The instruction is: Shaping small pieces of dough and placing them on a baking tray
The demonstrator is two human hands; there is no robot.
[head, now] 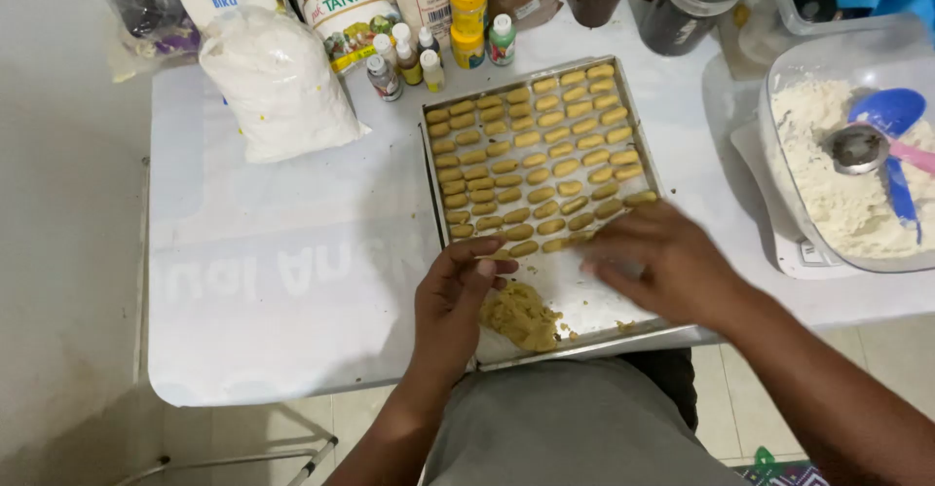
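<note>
At the near edge of the baking tray (436, 189), the left hand (456, 301) curls beside a dough lump (521, 316), fingers bent, gripping nothing visible. The right hand (672, 262) hovers palm-down over the dough pieces (531, 155); its grasp is blurred, can't tell. Beyond: small bottles (404, 62), white flour bag (278, 82), labelled packets (346, 4) along the worktop (282, 281).

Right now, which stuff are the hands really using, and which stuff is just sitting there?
In use: left hand, right hand, silver metal baking tray, lump of yellow dough, rows of small yellow dough pieces.

Lying about: white flour bag, small colouring bottles, clear tub of flour, blue scoop.
</note>
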